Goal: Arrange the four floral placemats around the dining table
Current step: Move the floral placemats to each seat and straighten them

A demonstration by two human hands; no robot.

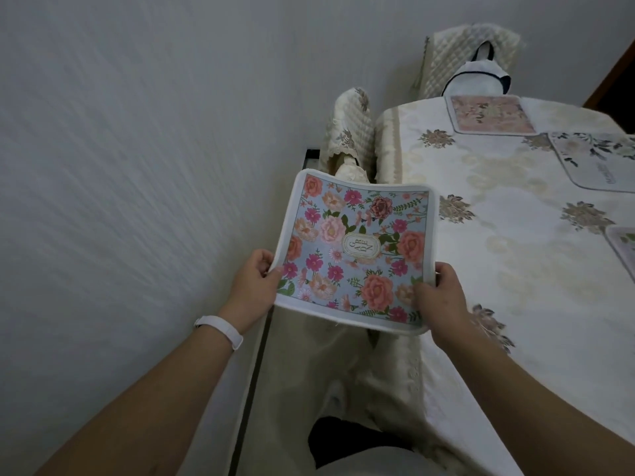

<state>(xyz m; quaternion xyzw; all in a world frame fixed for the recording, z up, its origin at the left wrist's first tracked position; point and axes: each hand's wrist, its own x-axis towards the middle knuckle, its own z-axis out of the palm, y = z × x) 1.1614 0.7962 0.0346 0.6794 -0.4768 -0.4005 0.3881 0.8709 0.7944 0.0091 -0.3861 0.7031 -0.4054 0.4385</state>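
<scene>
I hold a blue floral placemat (354, 249) with pink and orange roses flat in the air, left of the dining table's edge. My left hand (254, 286) grips its near left corner and my right hand (441, 297) grips its near right corner. The dining table (515, 255) wears a cream flowered cloth. On it lie a pink placemat (491, 114) at the far end, a white placemat with dark leaves (598, 159) at the right, and part of a third placemat (623, 249) at the right frame edge.
A chair with a quilted cream cover (350, 128) stands against the table's left side, just beyond the held mat. Another covered chair (470, 56) at the far end carries a white bag. A pale wall (137, 166) runs close on the left.
</scene>
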